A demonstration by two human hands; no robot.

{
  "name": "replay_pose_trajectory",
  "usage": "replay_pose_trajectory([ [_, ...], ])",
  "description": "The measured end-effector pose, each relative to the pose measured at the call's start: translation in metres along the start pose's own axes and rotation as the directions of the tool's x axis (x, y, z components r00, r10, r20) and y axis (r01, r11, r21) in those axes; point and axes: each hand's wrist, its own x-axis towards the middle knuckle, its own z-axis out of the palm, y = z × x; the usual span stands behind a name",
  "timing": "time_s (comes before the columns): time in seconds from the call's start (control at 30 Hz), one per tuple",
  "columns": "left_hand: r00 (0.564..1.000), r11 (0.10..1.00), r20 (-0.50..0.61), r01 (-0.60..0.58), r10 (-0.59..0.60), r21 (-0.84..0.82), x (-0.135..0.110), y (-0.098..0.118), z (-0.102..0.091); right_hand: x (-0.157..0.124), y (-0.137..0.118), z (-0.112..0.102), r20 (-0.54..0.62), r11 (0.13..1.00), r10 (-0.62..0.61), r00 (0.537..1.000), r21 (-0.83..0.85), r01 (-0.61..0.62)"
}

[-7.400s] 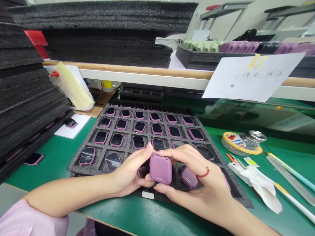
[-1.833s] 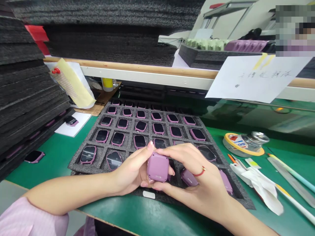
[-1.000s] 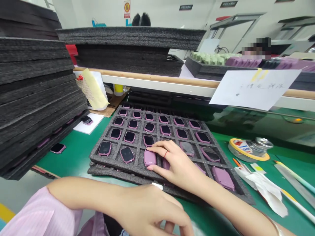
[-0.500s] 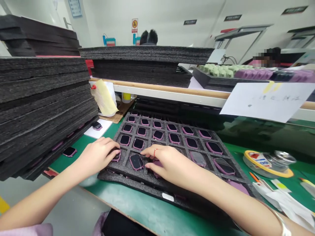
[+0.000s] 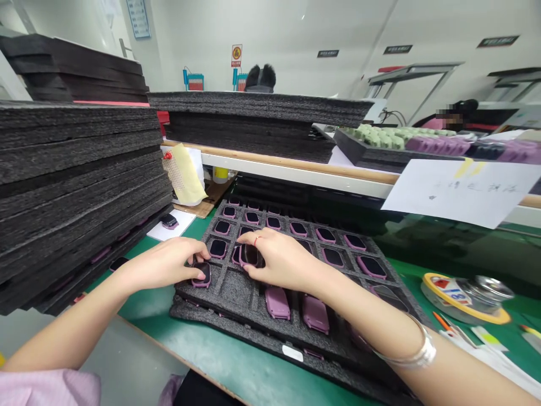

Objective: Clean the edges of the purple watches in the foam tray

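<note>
A black foam tray [image 5: 239,290] on the bench holds rows of purple smartwatches, most with dark screens up. My left hand [image 5: 169,262] has its thumb and fingers closed on a smartwatch [image 5: 203,275] at the tray's near-left corner. In my right hand [image 5: 279,259], another smartwatch [image 5: 250,256] is pinched above the tray, its dark screen tilted. Just in front of it lies a bare compartment. Two smartwatches with purple backs up, one a purple watch [image 5: 278,303], sit in the front row. My right forearm covers part of the tray.
Tall stacks of black foam trays [image 5: 84,186] rise at the left. A shelf [image 5: 291,169] with more foam crosses behind. One watch [image 5: 169,221] lies on white paper. A yellow-rimmed round container [image 5: 465,299] and pens stand at the right. A person sits farther back.
My right hand has lifted the smartwatch from the second front compartment and moved it up and away from me. My left hand stays at the corner watch. The view has tilted slightly upward.
</note>
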Motion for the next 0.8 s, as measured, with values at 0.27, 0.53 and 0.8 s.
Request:
replay_pose_trajectory([
  [0.27, 0.994, 0.998, 0.091, 0.062, -0.064, 0.018, 0.011, 0.006, -0.004, 0.031, 0.009, 0.016, 0.078, 0.998, 0.055, 0.995, -0.045, -0.052],
  [0.53, 0.978, 0.997, 0.196, -0.073, 0.066, 0.028, 0.001, 0.020, -0.011, 0.002, 0.012, -0.005, -0.015, 0.994, 0.099, 0.995, -0.048, -0.100],
  [0.8, 0.995, 0.998, -0.085, -0.052, 0.048, -0.041, 0.042, 0.005, -0.004, -0.057, 0.023, -0.028, 0.097, 0.969, 0.204, 0.974, -0.163, -0.187],
])
